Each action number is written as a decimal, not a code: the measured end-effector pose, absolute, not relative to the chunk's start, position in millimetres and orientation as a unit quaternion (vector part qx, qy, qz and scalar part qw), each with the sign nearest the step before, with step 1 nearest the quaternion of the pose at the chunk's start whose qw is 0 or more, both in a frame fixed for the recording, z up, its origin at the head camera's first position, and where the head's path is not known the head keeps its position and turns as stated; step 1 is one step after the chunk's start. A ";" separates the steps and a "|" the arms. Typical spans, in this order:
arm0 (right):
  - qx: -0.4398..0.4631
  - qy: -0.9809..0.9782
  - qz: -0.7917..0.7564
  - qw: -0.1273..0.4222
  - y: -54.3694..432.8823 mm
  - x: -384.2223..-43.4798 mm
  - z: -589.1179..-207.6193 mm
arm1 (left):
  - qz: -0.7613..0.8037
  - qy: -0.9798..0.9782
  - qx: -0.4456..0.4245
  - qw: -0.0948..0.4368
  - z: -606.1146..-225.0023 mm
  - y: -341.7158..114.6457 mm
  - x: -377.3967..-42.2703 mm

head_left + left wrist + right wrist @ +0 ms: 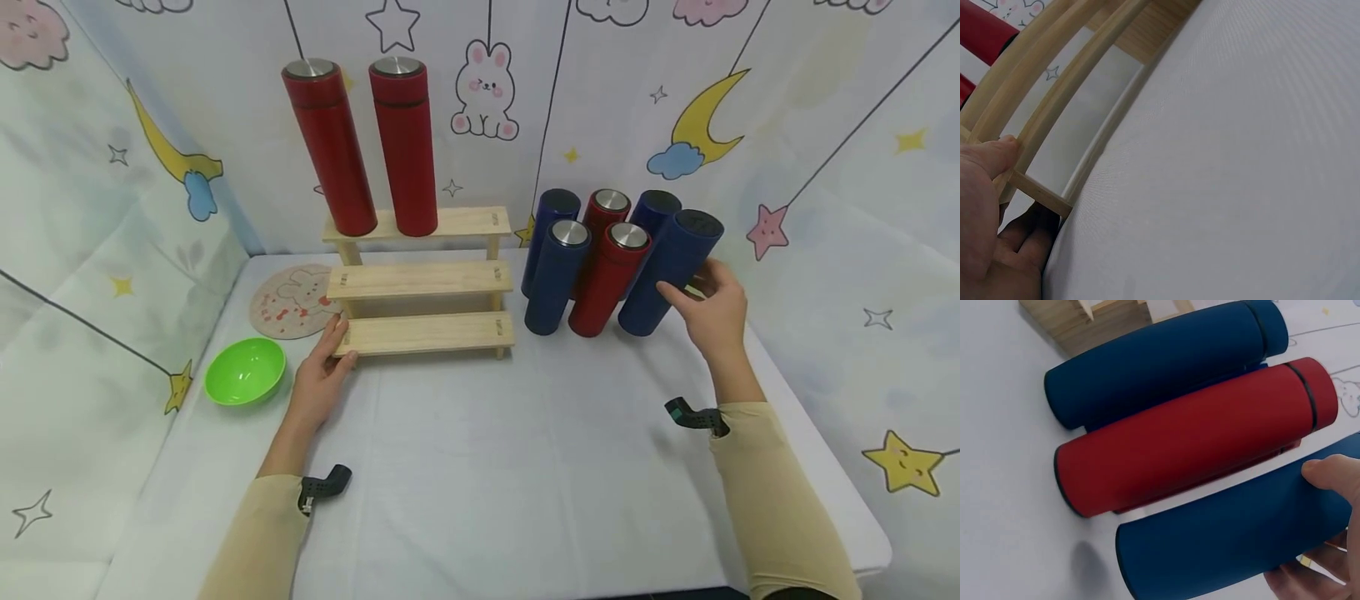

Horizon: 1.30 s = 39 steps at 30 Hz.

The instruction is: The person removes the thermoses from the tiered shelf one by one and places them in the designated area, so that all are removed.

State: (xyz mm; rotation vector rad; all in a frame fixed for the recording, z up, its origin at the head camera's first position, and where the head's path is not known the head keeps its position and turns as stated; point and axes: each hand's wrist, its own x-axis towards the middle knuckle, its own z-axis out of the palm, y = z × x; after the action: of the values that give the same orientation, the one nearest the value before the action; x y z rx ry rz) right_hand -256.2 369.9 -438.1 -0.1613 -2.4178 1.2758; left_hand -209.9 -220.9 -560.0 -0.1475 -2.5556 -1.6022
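I curl my right hand point(716, 312) around the blue bottle point(670, 272) just right of the wooden step rack point(423, 279), my flat left hand point(321, 379) steadying the rack, and I should lift slowly, straight up.

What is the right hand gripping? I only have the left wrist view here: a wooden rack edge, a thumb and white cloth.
Observer: The right hand grips a blue flask at the right end of a cluster of six flasks.
Operator: Is anything on the rack?
Observer: Two red flasks stand upright on the top step of the wooden rack.
Operator: Where exactly is the left hand?
Observer: The left hand touches the lowest step's left end, beside a green bowl.
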 end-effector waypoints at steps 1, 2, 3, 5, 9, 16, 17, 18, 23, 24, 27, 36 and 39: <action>-0.062 -0.865 0.456 0.198 370.8 -256.8 -440.4 | -0.529 -0.845 -0.048 0.059 -560.2 -220.7 -209.8; -0.065 -0.865 0.456 0.197 371.8 -257.5 -442.6 | -0.528 -0.846 -0.048 0.059 -560.5 -220.6 -209.6; -0.066 -0.865 0.456 0.197 372.7 -258.2 -444.8 | -0.528 -0.846 -0.048 0.059 -560.7 -220.4 -209.4; -0.065 -0.866 0.456 0.196 374.3 -259.7 -448.8 | -0.526 -0.847 -0.046 0.059 -561.1 -220.2 -209.4; -0.059 -0.866 0.456 0.196 377.1 -262.1 -455.5 | -0.526 -0.846 -0.050 0.063 -561.1 -220.7 -210.2; -0.048 -0.865 0.462 0.191 380.0 -262.2 -463.7 | -0.523 -0.848 -0.051 0.062 -561.0 -221.5 -210.9; -0.047 -0.865 0.462 0.190 380.3 -261.9 -464.9 | -0.523 -0.849 -0.051 0.062 -560.9 -221.6 -210.9; -0.046 -0.866 0.461 0.188 380.6 -261.7 -466.2 | -0.522 -0.849 -0.050 0.062 -560.9 -221.6 -211.0; -0.041 -0.866 0.463 0.185 382.2 -260.8 -472.0 | -0.527 -0.846 -0.051 0.063 -561.3 -221.2 -211.4; -0.040 -0.866 0.462 0.186 382.7 -260.6 -472.7 | -0.528 -0.845 -0.052 0.064 -561.6 -221.1 -211.3; -0.034 -0.865 0.463 0.190 384.1 -260.5 -473.7 | -0.529 -0.844 -0.052 0.065 -562.5 -221.0 -211.2; -0.019 -0.868 0.463 0.179 388.3 -261.0 -473.8 | -0.528 -0.845 -0.053 0.064 -560.6 -221.5 -211.2; -0.018 -0.869 0.462 0.175 388.1 -260.5 -470.2 | -0.528 -0.845 -0.051 0.063 -560.7 -221.2 -211.2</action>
State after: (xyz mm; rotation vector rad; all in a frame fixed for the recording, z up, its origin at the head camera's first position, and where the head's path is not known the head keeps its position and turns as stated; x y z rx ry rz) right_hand -260.5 388.1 -470.2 -0.0513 -2.4628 1.3079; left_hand -211.2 -221.2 -560.7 -0.1552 -2.5538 -1.5967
